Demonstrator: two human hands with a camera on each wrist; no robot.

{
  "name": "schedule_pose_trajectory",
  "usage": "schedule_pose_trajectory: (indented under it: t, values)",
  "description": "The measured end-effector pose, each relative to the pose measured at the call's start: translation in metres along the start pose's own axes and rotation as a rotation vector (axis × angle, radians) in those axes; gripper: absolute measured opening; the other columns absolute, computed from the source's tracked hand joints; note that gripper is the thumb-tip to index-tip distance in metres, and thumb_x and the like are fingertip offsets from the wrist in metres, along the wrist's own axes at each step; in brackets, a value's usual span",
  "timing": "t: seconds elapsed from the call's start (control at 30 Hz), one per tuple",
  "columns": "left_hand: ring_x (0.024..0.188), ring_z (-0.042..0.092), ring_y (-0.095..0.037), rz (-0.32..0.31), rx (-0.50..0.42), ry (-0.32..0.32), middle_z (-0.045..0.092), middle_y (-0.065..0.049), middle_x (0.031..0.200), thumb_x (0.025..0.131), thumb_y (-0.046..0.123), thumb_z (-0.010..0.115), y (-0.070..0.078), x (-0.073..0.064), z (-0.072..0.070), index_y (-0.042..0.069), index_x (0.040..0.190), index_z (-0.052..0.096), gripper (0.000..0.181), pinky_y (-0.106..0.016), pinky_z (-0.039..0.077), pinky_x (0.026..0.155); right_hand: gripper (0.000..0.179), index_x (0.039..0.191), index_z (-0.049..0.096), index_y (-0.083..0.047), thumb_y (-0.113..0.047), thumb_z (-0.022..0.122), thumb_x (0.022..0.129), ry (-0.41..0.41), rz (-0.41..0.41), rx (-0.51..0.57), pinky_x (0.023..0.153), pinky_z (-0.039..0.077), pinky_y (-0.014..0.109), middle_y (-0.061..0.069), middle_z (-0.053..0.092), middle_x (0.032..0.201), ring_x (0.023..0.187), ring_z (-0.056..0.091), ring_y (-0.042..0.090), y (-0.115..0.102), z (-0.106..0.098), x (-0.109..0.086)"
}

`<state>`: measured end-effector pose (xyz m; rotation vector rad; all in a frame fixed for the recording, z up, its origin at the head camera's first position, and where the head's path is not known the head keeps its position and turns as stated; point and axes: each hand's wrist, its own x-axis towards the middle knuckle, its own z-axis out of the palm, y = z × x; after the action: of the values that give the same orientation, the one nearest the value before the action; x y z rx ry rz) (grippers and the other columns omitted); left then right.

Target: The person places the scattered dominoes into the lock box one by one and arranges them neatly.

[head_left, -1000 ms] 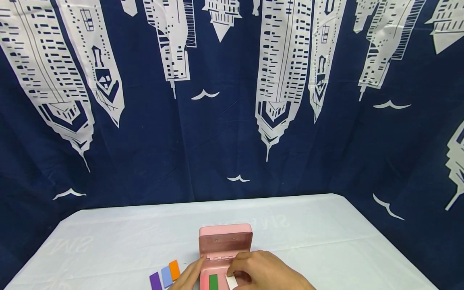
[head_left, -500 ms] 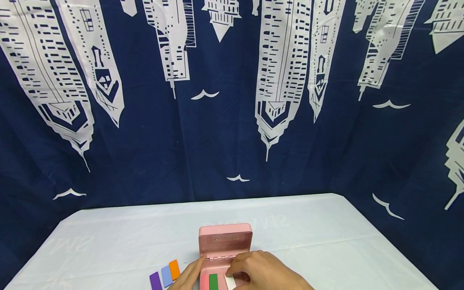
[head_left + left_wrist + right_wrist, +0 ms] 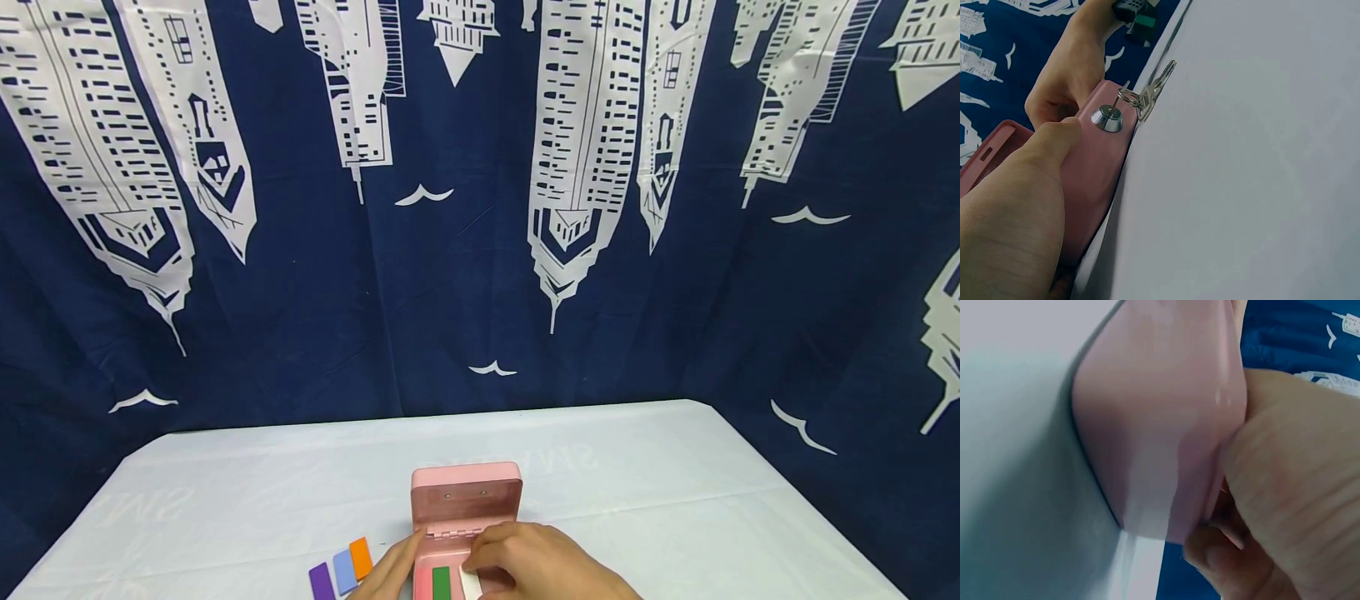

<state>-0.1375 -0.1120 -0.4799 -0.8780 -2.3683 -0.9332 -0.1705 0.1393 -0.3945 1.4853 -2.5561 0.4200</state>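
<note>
A pink metal cash box (image 3: 467, 475) stands with its lid raised at the table's near side. My left hand (image 3: 390, 571) holds the box's left side; in the left wrist view its thumb lies over the front rim. Inside the box, my right hand (image 3: 551, 560) pinches a small white block (image 3: 470, 583). A green block (image 3: 441, 583) lies just left of the white one. In the right wrist view, the right hand (image 3: 1304, 462) reaches over the box's wall (image 3: 1154, 412), and the white block is hidden.
Left of the box lie purple (image 3: 322, 581), light blue (image 3: 345, 572) and orange (image 3: 361, 558) blocks on the white-covered table (image 3: 675, 500). Keys (image 3: 1150, 94) hang from the lock (image 3: 1107, 118) on the box's front. A dark blue patterned cloth (image 3: 450, 292) hangs behind.
My right hand and the white block have shifted slightly left, closer to the green block, and the white block stands straighter. The left hand and box have stayed put.
</note>
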Motion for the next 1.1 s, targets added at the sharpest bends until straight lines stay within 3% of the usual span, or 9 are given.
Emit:
schedule_pose_trajectory:
  t: [0.3,0.57,0.87,1.1]
  values:
    - [0.111,0.061,-0.027,-0.019,0.007,0.013,0.053,-0.012,0.136,0.081,0.048,0.076,0.003,0.0,0.0,0.01,0.151,0.036,0.09,-0.038,0.056,0.079,0.024,0.097,0.076,-0.026,-0.023,0.082,0.074,0.114,-0.121,-0.152,0.074,0.035,0.01,-0.019,0.068,0.094,0.081,0.048,-0.002,0.001,0.004,0.005]
    - [0.111,0.06,-0.027,0.005,0.006,0.02,0.053,-0.013,0.135,0.08,0.045,0.077,0.001,0.001,-0.001,0.008,0.151,0.035,0.09,-0.038,0.056,0.079,0.025,0.1,0.074,-0.025,-0.027,0.081,0.076,0.105,-0.091,-0.108,0.081,0.044,0.019,-0.019,0.066,0.095,0.087,0.054,-0.008,-0.002,0.008,0.005]
    - [0.11,0.061,-0.025,-0.027,0.056,0.031,0.054,-0.01,0.134,0.081,0.049,0.076,0.004,-0.001,0.0,0.01,0.149,0.038,0.087,-0.036,0.056,0.078,0.025,0.102,0.075,-0.026,-0.033,0.08,0.079,0.106,-0.091,-0.097,0.082,0.045,0.019,-0.018,0.067,0.098,0.09,0.055,-0.008,-0.002,0.01,0.006]
    - [0.108,0.062,-0.027,-0.051,0.045,0.023,0.055,-0.011,0.133,0.08,0.05,0.077,0.005,0.0,0.0,0.012,0.15,0.037,0.089,-0.037,0.056,0.078,0.026,0.104,0.075,-0.026,-0.034,0.079,0.08,0.11,-0.101,-0.122,0.083,0.046,0.021,-0.017,0.067,0.1,0.093,0.057,-0.007,-0.001,0.011,0.006]
